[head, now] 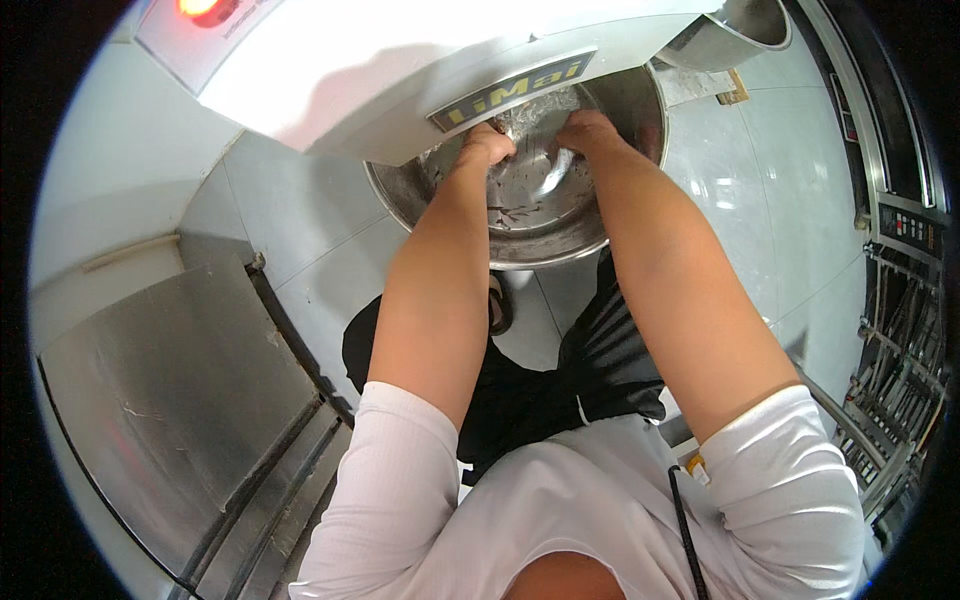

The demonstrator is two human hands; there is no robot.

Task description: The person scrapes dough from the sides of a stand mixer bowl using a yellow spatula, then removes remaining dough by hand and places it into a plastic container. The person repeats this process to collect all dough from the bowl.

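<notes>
Both my arms reach down into a large stainless-steel mixer bowl (551,251) below the overhanging white head of a LiMai mixer (397,82). My left hand (489,144) is at the bowl's left part, just under the maker's plate, its fingers curled. Farther right is my right hand (589,131), also curled and turned down. Shiny clear material, perhaps water or plastic film, lies between and behind the hands; what it is I cannot tell. Dark reddish streaks mark the bowl's inside. The fingertips are largely hidden, so whether either hand grips something is unclear.
Another steel container (731,37) stands behind the bowl at the right. A steel-fronted appliance (180,405) is close on the left. Along the right side are an oven-like unit with a control panel (909,227) and a metal rack (900,375). Grey tiles (720,180) cover the floor.
</notes>
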